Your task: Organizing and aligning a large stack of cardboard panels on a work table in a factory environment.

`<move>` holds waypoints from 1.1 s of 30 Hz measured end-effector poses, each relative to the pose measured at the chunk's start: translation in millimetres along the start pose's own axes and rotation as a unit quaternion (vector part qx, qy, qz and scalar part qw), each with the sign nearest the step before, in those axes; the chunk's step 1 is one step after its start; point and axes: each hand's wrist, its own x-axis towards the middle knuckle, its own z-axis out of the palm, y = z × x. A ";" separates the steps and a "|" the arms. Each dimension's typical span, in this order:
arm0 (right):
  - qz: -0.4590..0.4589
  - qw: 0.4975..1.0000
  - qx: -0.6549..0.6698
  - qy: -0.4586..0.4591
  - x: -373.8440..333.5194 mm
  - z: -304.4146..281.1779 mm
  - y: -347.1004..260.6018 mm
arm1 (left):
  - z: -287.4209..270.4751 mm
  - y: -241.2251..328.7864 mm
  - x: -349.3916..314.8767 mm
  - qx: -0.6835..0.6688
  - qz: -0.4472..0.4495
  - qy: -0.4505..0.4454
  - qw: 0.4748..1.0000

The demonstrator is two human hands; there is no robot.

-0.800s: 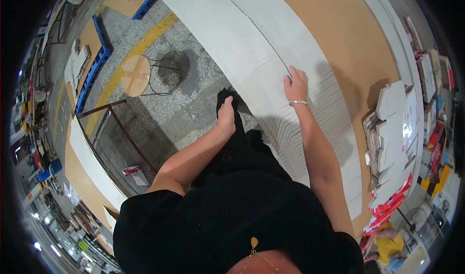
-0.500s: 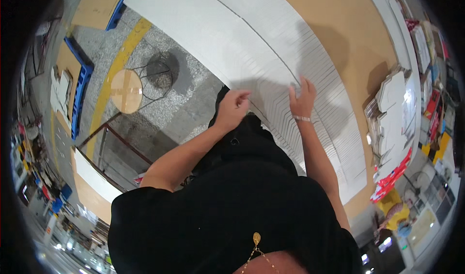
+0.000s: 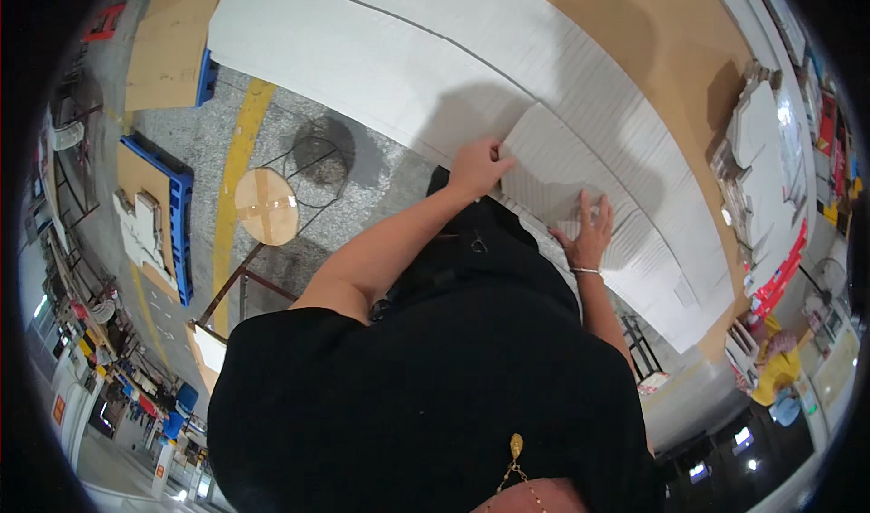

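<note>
White cardboard sheets point(image 3: 362, 42) lie overlapped in a long fanned row across the tabletop, their edges making close parallel lines at right. In front of me a greyish-white cardboard piece point(image 3: 555, 161) stands out from the row, at an angle to it. At its left edge my left hand point(image 3: 480, 169) is closed, with curled fingers and thumb against the corner. My right hand point(image 3: 591, 229) rests on the near right part of the cardboard, its fingers apart. What lies under the left fingers is partly hidden.
Brown board point(image 3: 671, 87) covers the table beyond the row. White cut cardboard point(image 3: 770, 159) is stacked at right. On the floor at left are a round-topped stool point(image 3: 266, 207), a blue pallet point(image 3: 181, 232) with cardboard, and a yellow line point(image 3: 240, 141).
The view has shifted. My left hand has come to the edge of a cardboard piece, which now stands out from the row. My right hand has moved nearer me and lies on the cardboard.
</note>
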 end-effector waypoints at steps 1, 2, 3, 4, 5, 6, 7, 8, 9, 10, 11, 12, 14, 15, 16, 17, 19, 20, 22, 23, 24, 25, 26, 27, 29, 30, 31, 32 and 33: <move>-0.001 1.000 0.008 0.000 -0.2 0.2 -2.0 | -1.6 -1.7 0.2 0.045 0.026 -0.021 0.998; 0.010 1.000 -0.006 -0.011 -0.1 0.5 -3.7 | -1.0 -2.2 1.1 0.061 0.025 -0.008 0.998; 0.021 0.999 -0.023 -0.023 -0.1 -1.4 -3.4 | -0.7 -0.5 1.2 0.065 0.024 -0.007 0.998; 0.014 1.000 -0.019 -0.012 -0.3 -1.2 -5.0 | -1.1 0.5 1.0 0.055 0.031 -0.006 0.998; 0.013 1.000 -0.016 -0.012 -0.6 -0.6 -6.7 | -2.1 0.9 1.3 0.044 0.038 -0.005 0.998; 0.018 1.000 -0.015 -0.016 -0.9 -1.5 -7.6 | -2.3 1.0 1.2 0.046 0.037 -0.003 0.998; 0.022 0.999 -0.014 -0.021 -0.8 -1.8 -8.3 | -2.4 0.8 1.1 0.041 0.036 -0.006 0.998; 0.020 0.999 -0.013 -0.023 -0.3 -1.4 -8.1 | -2.3 0.3 1.0 0.036 0.035 -0.009 0.999; 0.018 1.000 -0.011 -0.019 0.4 -1.6 -7.6 | -2.0 1.0 0.9 0.036 0.034 -0.008 0.999; 0.016 1.000 -0.009 -0.016 0.7 -1.5 -7.2 | -1.4 1.6 0.9 0.037 0.032 -0.007 0.999; 0.016 1.000 -0.009 -0.017 0.5 -1.3 -6.8 | -1.1 1.8 0.9 0.037 0.030 -0.006 0.999; 0.017 1.000 -0.010 -0.020 0.1 -3.1 -7.5 | -0.1 0.7 0.6 0.036 0.028 -0.007 0.999; 0.020 0.999 -0.012 -0.025 0.5 -4.6 -9.2 | 1.6 -2.2 0.9 0.014 0.045 0.013 0.999; 0.020 0.999 -0.010 -0.028 2.1 -4.9 -10.0 | 2.0 -2.7 1.5 0.013 0.045 0.010 0.999; 0.021 0.999 -0.008 -0.031 3.1 -4.9 -10.4 | 0.9 -4.1 2.6 0.014 0.040 0.004 0.999; 0.023 0.999 -0.010 -0.033 2.7 -5.1 -10.7 | 0.7 -5.0 3.4 0.015 0.036 -0.002 0.999; 0.027 0.999 -0.016 -0.035 2.9 -4.5 -10.9 | 2.6 -7.1 5.4 0.011 0.038 -0.005 0.999; 0.029 0.999 -0.017 -0.036 2.9 -4.5 -10.0 | 3.6 -8.2 5.5 0.008 0.041 -0.006 0.999; 0.018 0.999 -0.013 -0.027 3.2 -4.0 -8.4 | 3.1 -6.8 5.2 0.012 0.034 -0.009 0.999; 0.020 0.999 -0.014 -0.027 3.2 -3.3 -8.2 | 2.6 -6.1 5.1 0.015 0.027 -0.009 0.999; 0.020 0.999 -0.011 -0.027 3.5 -3.3 -9.0 | 2.0 -4.4 5.3 0.015 0.028 -0.012 0.999; 0.021 0.999 -0.007 -0.027 3.4 -3.5 -9.5 | 1.1 -2.4 5.4 0.030 0.025 -0.010 0.999; 0.023 0.999 -0.009 -0.027 2.7 -3.3 -9.1 | 0.7 -1.5 5.2 0.046 0.023 -0.009 0.999; 0.020 0.999 -0.014 -0.023 3.5 -3.3 -9.9 | 0.9 -3.2 4.8 0.046 0.024 -0.010 0.999; 0.017 0.999 -0.020 -0.018 3.6 -5.1 -10.8 | 1.3 -7.2 2.6 -0.008 -0.007 -0.024 1.000; 0.033 0.998 -0.023 -0.050 3.9 -11.7 -14.0 | -0.4 -6.1 -3.6 -0.008 -0.008 -0.025 1.000; 0.048 0.995 -0.026 -0.082 6.2 -17.7 -16.9 | -3.0 -1.5 -13.1 -0.082 -0.022 0.013 0.996; 0.049 0.995 -0.027 -0.083 9.6 -21.0 -20.3 | -6.8 2.6 -22.8 -0.154 -0.037 0.052 0.986; 0.029 0.998 -0.029 -0.056 15.2 -26.2 -24.3 | -14.6 7.3 -34.1 -0.156 -0.037 0.053 0.986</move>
